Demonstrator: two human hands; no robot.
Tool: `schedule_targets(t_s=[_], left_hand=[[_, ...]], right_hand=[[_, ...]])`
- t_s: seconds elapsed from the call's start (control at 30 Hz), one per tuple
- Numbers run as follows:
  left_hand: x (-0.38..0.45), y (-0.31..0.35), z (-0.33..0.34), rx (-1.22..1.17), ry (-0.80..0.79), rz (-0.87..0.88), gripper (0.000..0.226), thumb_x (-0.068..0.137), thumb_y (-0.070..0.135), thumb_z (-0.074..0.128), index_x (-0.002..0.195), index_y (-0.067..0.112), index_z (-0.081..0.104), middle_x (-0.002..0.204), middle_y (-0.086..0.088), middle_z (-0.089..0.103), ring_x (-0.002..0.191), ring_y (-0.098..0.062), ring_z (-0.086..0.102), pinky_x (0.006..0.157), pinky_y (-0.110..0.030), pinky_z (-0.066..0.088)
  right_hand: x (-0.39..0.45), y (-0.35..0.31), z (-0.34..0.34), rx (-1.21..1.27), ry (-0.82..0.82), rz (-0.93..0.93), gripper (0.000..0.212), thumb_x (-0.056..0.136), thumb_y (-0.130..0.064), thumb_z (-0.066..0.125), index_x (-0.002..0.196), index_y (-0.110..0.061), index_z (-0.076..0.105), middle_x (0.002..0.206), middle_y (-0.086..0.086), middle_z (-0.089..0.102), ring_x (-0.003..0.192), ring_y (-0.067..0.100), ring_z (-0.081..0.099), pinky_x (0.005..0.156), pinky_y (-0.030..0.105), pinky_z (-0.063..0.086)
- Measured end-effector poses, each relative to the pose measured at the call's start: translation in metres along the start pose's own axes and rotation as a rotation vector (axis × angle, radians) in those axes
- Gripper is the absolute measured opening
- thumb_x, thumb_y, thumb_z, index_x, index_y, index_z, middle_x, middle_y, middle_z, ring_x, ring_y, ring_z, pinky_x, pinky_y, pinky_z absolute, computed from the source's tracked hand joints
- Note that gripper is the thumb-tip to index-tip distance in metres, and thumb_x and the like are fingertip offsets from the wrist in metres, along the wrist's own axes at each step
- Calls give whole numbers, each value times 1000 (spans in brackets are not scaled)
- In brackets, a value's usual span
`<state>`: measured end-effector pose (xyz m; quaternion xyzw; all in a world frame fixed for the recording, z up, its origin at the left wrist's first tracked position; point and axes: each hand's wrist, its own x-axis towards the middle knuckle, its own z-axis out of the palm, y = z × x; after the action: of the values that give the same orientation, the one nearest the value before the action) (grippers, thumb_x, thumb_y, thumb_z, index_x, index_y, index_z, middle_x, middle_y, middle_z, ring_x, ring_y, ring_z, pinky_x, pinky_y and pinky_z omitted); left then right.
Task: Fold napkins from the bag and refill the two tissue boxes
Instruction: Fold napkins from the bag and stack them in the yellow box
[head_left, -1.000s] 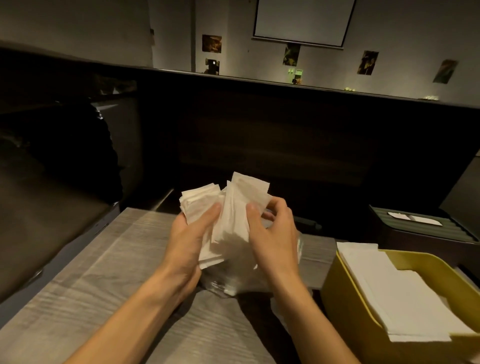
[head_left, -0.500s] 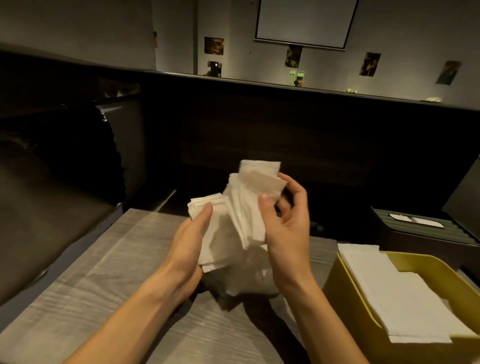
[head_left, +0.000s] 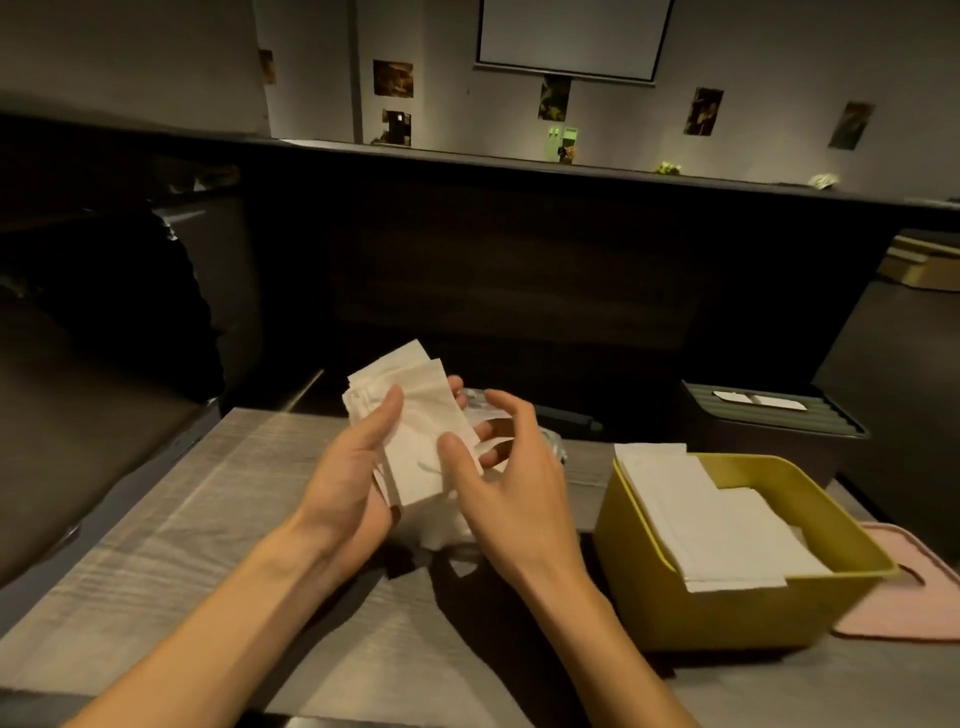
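My left hand (head_left: 353, 467) grips a stack of white napkins (head_left: 415, 415) above the grey wooden table (head_left: 208, 519), thumb on the front and fingertips showing behind. My right hand (head_left: 514, 483) hovers just right of the stack with fingers loosely curled, its thumb touching the napkins' lower edge. A clear plastic bag (head_left: 457, 530) with more napkins lies under both hands, mostly hidden. The open yellow tissue box (head_left: 727, 613) at right holds flat white napkins (head_left: 717, 525). A dark tissue box (head_left: 769, 421) with a slotted lid stands behind it.
A pink lid or tray (head_left: 904, 597) lies on the table right of the yellow box. A dark bench back (head_left: 519, 270) runs across behind the table. A dark seat (head_left: 78, 415) sits to the left.
My right hand has let go of the napkins it was pulling up and moved slightly right and down. The stack now sits gathered in my left hand alone.
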<state>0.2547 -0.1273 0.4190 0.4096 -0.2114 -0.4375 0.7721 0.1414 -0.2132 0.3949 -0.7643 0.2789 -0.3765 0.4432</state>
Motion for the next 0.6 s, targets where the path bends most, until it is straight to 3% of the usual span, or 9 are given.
schedule_targets(t_s=[0.1,0.2,0.33,0.4,0.5,0.6], left_hand=[[-22,-1,6,-83,-59,-17,40,105,34,44,120,14,75,126,-13,73,117,-28,70,106,-53,45],[-47,-11,8,-4,-102,-10,38,102,32,51,133,14,62,125,-14,73,117,-29,70,102,-51,49],[-63,-27,-5,293,-29,124,19,85,12,65,101,19,75,91,-8,79,85,-19,77,67,-25,61],[-64,-35,-18,551,2,161,36,85,5,70,116,23,68,105,-3,76,98,-17,74,70,-20,59],[-65,-45,-25,845,0,133,76,93,7,71,148,42,33,123,18,55,104,-2,63,77,-18,54],[-65,-54,-14,965,-67,105,97,96,-4,58,157,47,1,139,10,36,106,6,49,85,-16,43]], right_hand=[[-27,-3,-14,158,-187,37,36,98,-41,70,132,-38,58,117,-15,68,106,2,67,81,27,61],[-47,-7,-29,297,-151,-7,28,98,-20,71,124,-28,67,114,-14,74,108,6,70,87,30,60],[-68,0,-47,337,-22,-19,35,97,-8,68,128,-24,66,118,-15,73,113,2,67,87,22,57],[-78,7,-50,235,-19,20,38,98,-7,65,127,-30,62,117,-16,71,110,-2,66,87,21,57],[-85,15,-48,80,-133,126,59,96,-10,60,140,-44,41,130,-17,59,109,0,65,94,29,58],[-86,18,-46,48,-182,150,83,91,-12,61,150,-55,20,142,-11,50,119,7,61,104,33,53]])
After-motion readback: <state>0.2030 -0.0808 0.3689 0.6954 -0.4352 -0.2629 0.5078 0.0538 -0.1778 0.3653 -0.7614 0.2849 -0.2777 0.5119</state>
